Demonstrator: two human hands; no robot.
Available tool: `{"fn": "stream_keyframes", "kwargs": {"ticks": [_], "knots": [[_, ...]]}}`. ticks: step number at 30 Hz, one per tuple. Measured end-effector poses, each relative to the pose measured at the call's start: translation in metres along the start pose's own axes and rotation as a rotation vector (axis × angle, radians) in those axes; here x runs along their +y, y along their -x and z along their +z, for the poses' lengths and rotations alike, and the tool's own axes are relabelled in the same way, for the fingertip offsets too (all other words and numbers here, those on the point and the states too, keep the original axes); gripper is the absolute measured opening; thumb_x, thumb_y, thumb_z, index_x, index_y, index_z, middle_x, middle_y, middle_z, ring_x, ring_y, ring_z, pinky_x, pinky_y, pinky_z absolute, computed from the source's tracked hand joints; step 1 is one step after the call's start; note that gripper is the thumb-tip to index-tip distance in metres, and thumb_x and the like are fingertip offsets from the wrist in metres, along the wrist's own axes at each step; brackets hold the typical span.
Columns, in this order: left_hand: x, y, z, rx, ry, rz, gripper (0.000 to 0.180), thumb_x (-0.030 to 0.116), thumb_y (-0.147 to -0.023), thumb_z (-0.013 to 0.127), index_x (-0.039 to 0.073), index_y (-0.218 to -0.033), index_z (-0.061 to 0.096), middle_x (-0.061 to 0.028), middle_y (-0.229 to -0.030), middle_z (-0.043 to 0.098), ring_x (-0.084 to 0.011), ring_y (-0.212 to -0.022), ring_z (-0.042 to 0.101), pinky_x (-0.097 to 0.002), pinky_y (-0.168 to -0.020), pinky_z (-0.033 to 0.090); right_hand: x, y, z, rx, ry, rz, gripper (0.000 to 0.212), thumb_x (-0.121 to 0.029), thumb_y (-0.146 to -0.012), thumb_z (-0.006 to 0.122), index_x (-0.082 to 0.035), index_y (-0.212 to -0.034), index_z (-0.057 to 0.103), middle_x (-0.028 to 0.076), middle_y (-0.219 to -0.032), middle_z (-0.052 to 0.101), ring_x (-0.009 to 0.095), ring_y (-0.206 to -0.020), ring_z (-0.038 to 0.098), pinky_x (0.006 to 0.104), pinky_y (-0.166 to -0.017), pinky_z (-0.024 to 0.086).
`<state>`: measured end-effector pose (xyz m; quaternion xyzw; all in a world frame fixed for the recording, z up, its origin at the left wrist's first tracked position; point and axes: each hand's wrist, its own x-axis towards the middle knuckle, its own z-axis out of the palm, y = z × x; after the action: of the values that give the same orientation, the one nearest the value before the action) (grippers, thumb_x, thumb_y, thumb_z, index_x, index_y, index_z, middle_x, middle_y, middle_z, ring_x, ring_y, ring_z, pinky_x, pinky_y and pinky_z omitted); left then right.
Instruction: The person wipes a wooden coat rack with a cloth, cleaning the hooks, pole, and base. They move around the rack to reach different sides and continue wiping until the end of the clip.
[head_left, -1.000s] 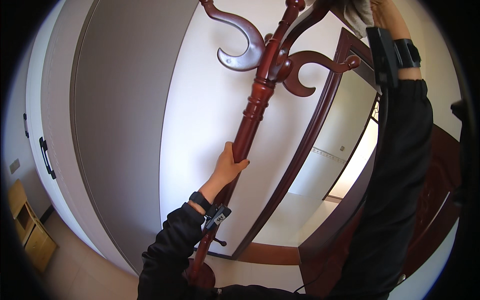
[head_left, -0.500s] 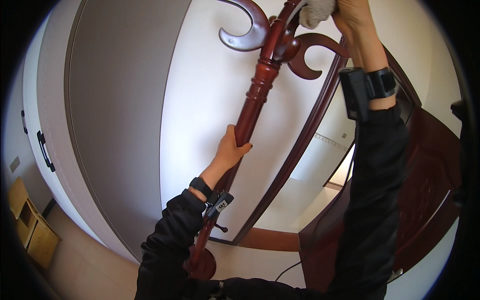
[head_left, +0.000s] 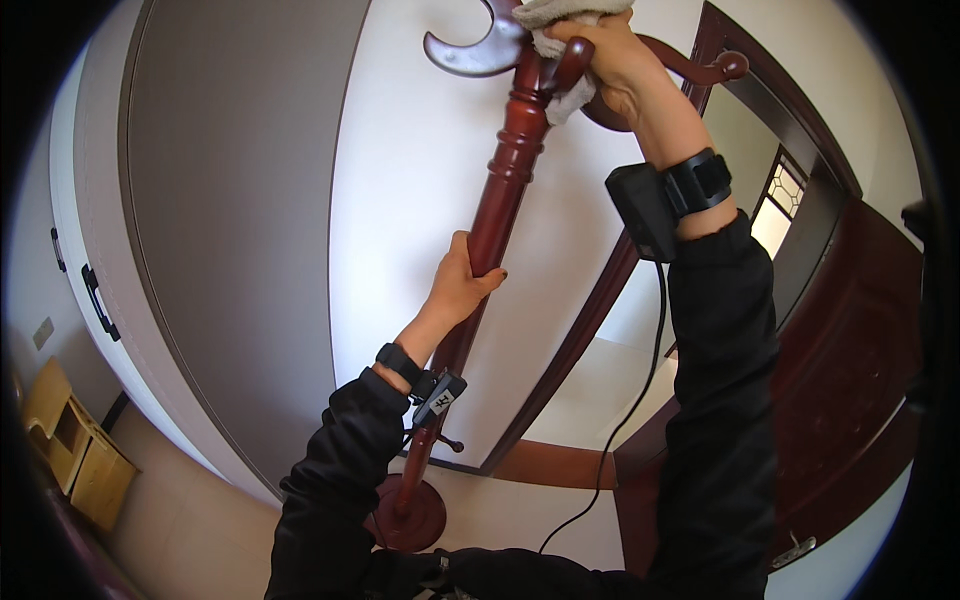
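Note:
A dark red wooden coat stand (head_left: 502, 205) rises at a tilt from its round base (head_left: 408, 515), with curved hooks at the top. My left hand (head_left: 459, 283) is wrapped round the middle of its pole, thumb across the front. Up among the hooks, my right hand (head_left: 618, 62) is closed on a light grey cloth (head_left: 570, 12), which presses against the top of the stand. A part of the cloth hangs below the fingers beside the pole. Some of the right fingers are hidden behind a hook and the cloth.
Behind the stand is a white wall with a grey panel (head_left: 235, 220) to its left. At right stand a dark red door (head_left: 840, 380) and its frame. A light wooden cabinet (head_left: 85, 450) sits at lower left. A black cable (head_left: 635, 410) hangs from my right wrist device.
My right hand has moved left and down with the cloth, from above the hooks to in among them. My left hand keeps its grip on the pole.

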<state>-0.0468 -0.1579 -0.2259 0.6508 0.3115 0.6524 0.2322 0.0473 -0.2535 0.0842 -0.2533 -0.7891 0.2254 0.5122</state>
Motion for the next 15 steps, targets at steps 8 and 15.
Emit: {"fn": "stream_keyframes", "kwargs": {"ticks": [8,15], "knots": [[0.007,0.003,-0.001,-0.035,0.059,-0.071,0.045,0.01,-0.088,0.077,-0.002,-0.118,0.045,-0.0141,-0.097,0.064,-0.0192,-0.086,0.063,-0.0334,-0.079,0.053,0.038,0.007,-0.054,-0.283,-0.385,-0.058,0.037,0.003,-0.089,0.06,0.004,-0.124,0.048,0.011,-0.099,0.063,0.021,-0.086,0.066,0.034,-0.078,0.056],[0.013,0.006,0.002,0.005,0.04,-0.076,0.045,0.009,-0.088,0.077,0.0,-0.119,0.046,-0.0109,-0.097,0.062,-0.0174,-0.085,0.06,-0.0314,-0.077,0.052,0.087,0.013,0.015,0.617,0.372,-0.978,0.049,-0.002,-0.078,0.075,0.0,-0.123,0.057,0.013,-0.109,0.063,0.029,-0.103,0.063,0.0411,-0.095,0.05]]}}
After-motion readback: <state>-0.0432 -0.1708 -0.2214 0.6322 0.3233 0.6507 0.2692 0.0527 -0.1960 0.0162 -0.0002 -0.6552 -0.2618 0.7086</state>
